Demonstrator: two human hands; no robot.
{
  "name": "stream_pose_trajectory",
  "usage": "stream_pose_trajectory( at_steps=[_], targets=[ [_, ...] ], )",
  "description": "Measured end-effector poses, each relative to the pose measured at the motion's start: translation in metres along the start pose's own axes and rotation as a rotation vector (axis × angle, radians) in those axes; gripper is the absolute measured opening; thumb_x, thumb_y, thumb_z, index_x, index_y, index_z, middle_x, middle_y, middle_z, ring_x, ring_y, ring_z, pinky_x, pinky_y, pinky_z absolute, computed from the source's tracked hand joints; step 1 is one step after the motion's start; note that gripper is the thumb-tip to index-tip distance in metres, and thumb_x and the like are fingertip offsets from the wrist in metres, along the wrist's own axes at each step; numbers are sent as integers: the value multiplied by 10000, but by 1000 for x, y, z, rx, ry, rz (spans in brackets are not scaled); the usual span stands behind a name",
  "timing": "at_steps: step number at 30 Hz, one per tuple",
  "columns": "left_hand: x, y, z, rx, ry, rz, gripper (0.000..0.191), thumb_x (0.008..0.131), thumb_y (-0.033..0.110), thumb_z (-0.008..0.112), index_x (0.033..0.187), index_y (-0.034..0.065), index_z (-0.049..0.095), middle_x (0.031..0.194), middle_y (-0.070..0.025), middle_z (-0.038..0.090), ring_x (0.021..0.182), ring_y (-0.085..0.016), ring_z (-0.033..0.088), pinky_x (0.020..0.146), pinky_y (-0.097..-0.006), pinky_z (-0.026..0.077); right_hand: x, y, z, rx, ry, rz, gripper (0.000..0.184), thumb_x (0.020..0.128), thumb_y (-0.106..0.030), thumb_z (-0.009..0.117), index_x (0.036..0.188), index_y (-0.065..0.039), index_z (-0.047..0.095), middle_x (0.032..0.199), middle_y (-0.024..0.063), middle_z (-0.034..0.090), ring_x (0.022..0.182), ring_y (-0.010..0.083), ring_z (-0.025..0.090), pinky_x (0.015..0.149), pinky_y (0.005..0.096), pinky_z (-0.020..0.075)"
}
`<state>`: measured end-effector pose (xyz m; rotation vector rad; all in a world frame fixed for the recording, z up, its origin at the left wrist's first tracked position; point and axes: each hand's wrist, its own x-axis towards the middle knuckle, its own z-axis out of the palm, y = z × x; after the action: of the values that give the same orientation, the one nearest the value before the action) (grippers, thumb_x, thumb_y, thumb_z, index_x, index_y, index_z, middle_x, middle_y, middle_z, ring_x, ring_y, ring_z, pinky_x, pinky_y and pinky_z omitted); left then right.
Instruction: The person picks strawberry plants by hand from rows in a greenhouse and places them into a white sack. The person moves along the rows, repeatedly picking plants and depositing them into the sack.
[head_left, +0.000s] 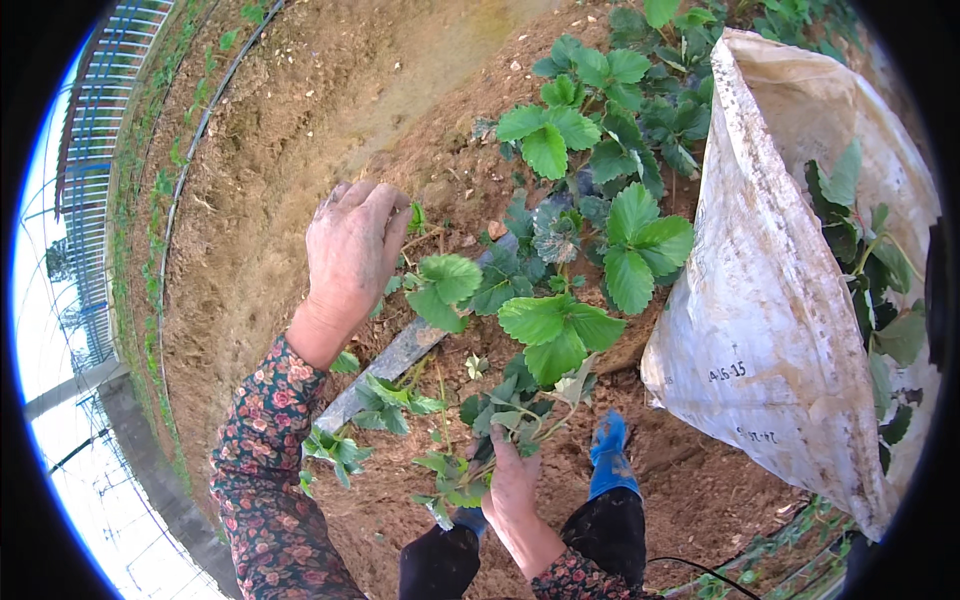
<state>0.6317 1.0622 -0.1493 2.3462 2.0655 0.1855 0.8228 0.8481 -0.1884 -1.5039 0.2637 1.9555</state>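
Note:
Low over the bare soil, my left hand (356, 244) is bent at the fingers beside a small strawberry plant; its fingertips are turned away, and whether they hold anything is hidden. In my right hand (511, 484) is a bunch of picked strawberry leaves and stems (510, 412), held above the ground in front of my legs. Between and beyond the hands grow leafy strawberry plants (559, 330) with serrated green leaves. A soil-stained white woven sack (757, 300) stands open at the right, with pulled leaves (892, 262) inside it.
A grey drip tape or strip (390, 360) runs diagonally under the plants. My blue boots (611, 457) stand on reddish soil below. More plants (667, 112) grow at the top. A thin hose (187, 165) curves along the left, with a slatted fence (97, 142) beyond.

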Motion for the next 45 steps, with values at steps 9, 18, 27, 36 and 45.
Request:
stream_pose_trajectory(
  at_steps=[9,18,27,36,45],
  targets=[
    [-5,83,37,-734,-312,520,84,795,72,592,816,18,653,777,-196,653,780,-382,644,712,-457,523,-7,32,0,88,176,282,110,926,-150,654,974,-64,605,789,11,601,627,119,550,563,272,473],
    [1,62,72,-374,-179,259,189,802,208,638,841,38,713,803,-162,683,792,-353,671,727,-446,544,-11,48,-12,123,113,235,95,920,-125,652,979,-76,597,778,10,594,622,115,545,546,265,464],
    [27,108,122,-99,-506,-121,139,737,168,708,818,58,728,888,-177,709,861,-312,706,707,-426,571,-15,54,-15,139,178,215,96,924,-134,649,982,-79,596,819,10,595,658,119,545,552,267,457],
    [33,110,151,-92,-564,-39,188,738,197,701,874,75,745,946,-121,723,906,-303,704,727,-427,579,-11,49,-19,155,58,63,93,926,-137,648,977,-77,599,831,9,598,678,122,553,575,273,460],
    [40,112,136,-82,-553,-9,171,750,176,685,886,94,749,934,-113,724,905,-290,706,720,-425,573,-8,61,-21,151,86,70,119,917,-114,658,1009,-82,592,847,3,612,699,113,562,574,274,466]
  ],
)
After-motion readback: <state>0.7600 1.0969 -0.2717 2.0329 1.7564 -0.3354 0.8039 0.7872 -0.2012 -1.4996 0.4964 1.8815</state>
